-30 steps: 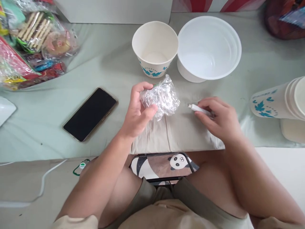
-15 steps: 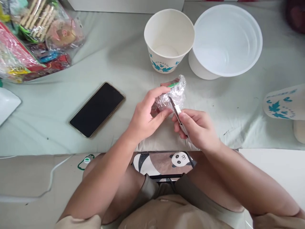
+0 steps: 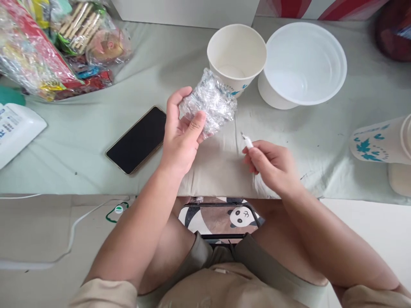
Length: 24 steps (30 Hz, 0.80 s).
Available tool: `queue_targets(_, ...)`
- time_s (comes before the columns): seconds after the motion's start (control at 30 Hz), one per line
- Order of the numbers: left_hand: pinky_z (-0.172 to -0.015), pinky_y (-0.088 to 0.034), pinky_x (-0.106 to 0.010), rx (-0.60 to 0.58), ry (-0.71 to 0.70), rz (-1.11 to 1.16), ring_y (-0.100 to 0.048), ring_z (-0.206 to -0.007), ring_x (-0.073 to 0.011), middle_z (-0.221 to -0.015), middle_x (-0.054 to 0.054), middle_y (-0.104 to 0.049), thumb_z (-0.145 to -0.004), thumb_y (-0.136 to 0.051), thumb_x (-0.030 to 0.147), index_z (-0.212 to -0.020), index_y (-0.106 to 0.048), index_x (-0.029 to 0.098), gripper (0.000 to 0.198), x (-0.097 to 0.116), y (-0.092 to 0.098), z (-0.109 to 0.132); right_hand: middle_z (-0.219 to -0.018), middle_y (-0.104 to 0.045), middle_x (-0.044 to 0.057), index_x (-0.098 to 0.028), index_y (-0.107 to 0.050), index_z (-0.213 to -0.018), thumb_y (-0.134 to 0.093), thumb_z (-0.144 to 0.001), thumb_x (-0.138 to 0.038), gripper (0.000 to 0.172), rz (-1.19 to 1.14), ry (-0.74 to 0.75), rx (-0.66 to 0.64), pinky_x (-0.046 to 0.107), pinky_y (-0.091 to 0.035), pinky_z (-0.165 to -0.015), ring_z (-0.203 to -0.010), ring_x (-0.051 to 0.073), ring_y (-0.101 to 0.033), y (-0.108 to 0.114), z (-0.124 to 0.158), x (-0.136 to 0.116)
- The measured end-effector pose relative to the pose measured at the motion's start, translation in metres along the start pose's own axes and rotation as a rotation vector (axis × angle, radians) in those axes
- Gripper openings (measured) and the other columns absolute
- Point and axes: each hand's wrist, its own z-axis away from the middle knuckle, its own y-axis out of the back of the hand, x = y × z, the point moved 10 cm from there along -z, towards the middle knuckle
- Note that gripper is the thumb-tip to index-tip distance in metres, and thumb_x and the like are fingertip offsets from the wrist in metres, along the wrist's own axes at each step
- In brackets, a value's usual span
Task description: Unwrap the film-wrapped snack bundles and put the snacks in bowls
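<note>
My left hand grips a package wrapped in crinkled clear plastic, thumb on its near face and fingers behind it. What lies inside the wrap cannot be made out. The package is raised in front of a paper cup with blue leaf print and covers part of its side. Lower and to the right, my right hand is closed round a small utility knife, its short blade pointing up and left, apart from the package. Left of my left hand, a black phone lies flat on the table.
A white plastic tub stands beside the cup. More leaf-print cups lie at the right edge. Plastic-bagged snacks fill the far left, above a white packet. A pale box borders the back. The cloth-covered table ends near my lap.
My left hand has lifted the wrapped package up and to the left, turning it. The knife, which was against the wrap, is now away from it. The view has shifted slightly.
</note>
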Motion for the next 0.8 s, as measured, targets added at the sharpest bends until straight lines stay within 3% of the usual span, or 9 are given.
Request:
queue_targets(0.1, -0.075, -0.057, -0.028, -0.057, 0.115, 0.09, -0.071, -0.094, -0.0183, -0.105, -0.001, -0.068, -0.087, -0.073, 0.029, -0.129, -0.06, 0.033, 0.044, -0.008, 0.0, -0.005, -0.086, -0.071, 0.007, -0.02, -0.077, -0.088, -0.061, -0.092, -0.042, 0.028, 0.386, 0.166, 0.287, 0.03, -0.046, -0.06, -0.06, 0.013, -0.054, 0.042, -0.003, -0.003)
queue_targets(0.2, -0.065, -0.053, -0.025, -0.143, 0.134, 0.098, -0.063, -0.073, -0.0126, -0.093, 0.001, -0.065, -0.079, -0.07, 0.018, -0.124, -0.064, 0.031, 0.047, -0.011, -0.005, -0.006, -0.098, -0.07, 0.01, -0.022, -0.078, -0.101, -0.064, -0.09, -0.038, 0.024, 0.669, 0.227, 0.42, 0.041, -0.053, -0.076, -0.075, 0.021, -0.061, 0.054, -0.005, 0.0)
queue_targets(0.27, -0.062, -0.051, -0.024, -0.226, 0.136, 0.069, -0.059, -0.068, -0.0109, -0.087, 0.002, -0.062, -0.076, -0.071, 0.015, -0.124, -0.066, 0.031, 0.051, -0.014, -0.013, -0.003, -0.106, -0.067, 0.013, -0.022, -0.073, -0.116, -0.065, -0.09, -0.038, 0.031, 0.681, 0.351, 0.463, 0.049, -0.054, -0.088, -0.093, 0.028, -0.064, 0.049, 0.0, -0.012)
queue_targets(0.33, -0.062, -0.052, -0.024, -0.336, 0.155, 0.034, -0.059, -0.068, -0.011, -0.086, 0.002, -0.063, -0.077, -0.075, 0.017, -0.128, -0.066, 0.033, 0.054, -0.02, -0.024, 0.002, -0.114, -0.064, 0.014, -0.022, -0.066, -0.125, -0.067, -0.091, -0.041, 0.039, 0.569, 0.572, 0.447, 0.051, -0.054, -0.094, -0.105, 0.03, -0.064, 0.034, 0.012, -0.034)
queue_targets(0.43, -0.069, -0.055, -0.028, -0.489, 0.217, -0.004, -0.062, -0.071, -0.0127, -0.089, 0.001, -0.067, -0.08, -0.083, 0.026, -0.14, -0.059, 0.038, 0.065, -0.031, -0.039, 0.012, -0.11, -0.063, 0.01, -0.025, -0.064, -0.123, -0.068, -0.094, -0.045, 0.036, 0.363, 0.78, 0.344, 0.044, -0.055, -0.088, -0.102, 0.026, -0.064, 0.012, 0.024, -0.059)
queue_targets(0.53, -0.075, -0.055, -0.028, -0.566, 0.262, 0.007, -0.064, -0.075, -0.0134, -0.088, 0.002, -0.068, -0.079, -0.09, 0.038, -0.143, -0.055, 0.039, 0.073, -0.038, -0.048, 0.019, -0.094, -0.063, 0.005, -0.025, -0.069, -0.11, -0.07, -0.096, -0.046, 0.025, 0.194, 0.696, 0.283, 0.034, -0.053, -0.073, -0.083, 0.018, -0.06, 0.011, 0.018, -0.059)
queue_targets(0.7, -0.061, -0.05, -0.023, -0.543, 0.354, 0.052, -0.061, -0.072, -0.0122, -0.091, 0.0, -0.065, -0.082, -0.084, 0.055, -0.127, -0.069, 0.034, 0.052, -0.041, -0.056, 0.027, -0.081, -0.066, 0.003, -0.024, -0.073, -0.091, -0.073, -0.094, -0.05, 0.026, -0.154, 0.493, 0.054, 0.031, -0.048, -0.066, -0.072, 0.015, -0.059, 0.012, 0.007, -0.043)
queue_targets(0.8, -0.054, -0.048, -0.024, -0.51, 0.394, 0.062, -0.06, -0.066, -0.0132, -0.086, -0.001, -0.064, -0.08, -0.084, 0.059, -0.124, -0.073, 0.032, 0.053, -0.04, -0.056, 0.028, -0.077, -0.066, 0.002, -0.025, -0.069, -0.084, -0.072, -0.095, -0.043, 0.022, -0.24, 0.436, 0.111, 0.031, -0.047, -0.064, -0.068, 0.014, -0.059, 0.023, 0.008, -0.037)
